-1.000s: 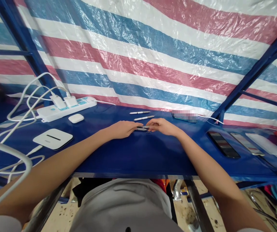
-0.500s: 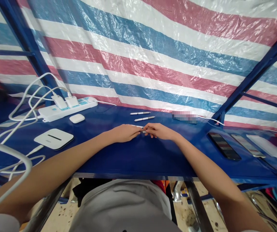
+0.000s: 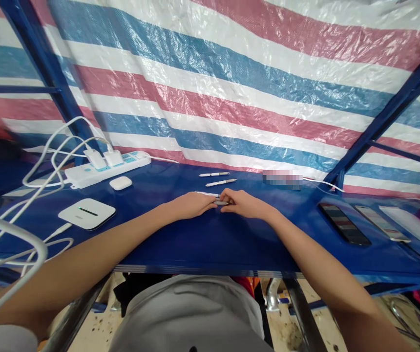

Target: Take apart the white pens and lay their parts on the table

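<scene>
Narrow pinching grips of the left hand (image 3: 190, 205) and right hand (image 3: 244, 205) meet on slim white pens (image 3: 207, 194) over a smooth blue tabletop (image 3: 210, 244).

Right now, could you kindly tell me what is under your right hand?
A pen pokes out under the right hand, on the blue table; the hand hides the pen's other end.
</scene>
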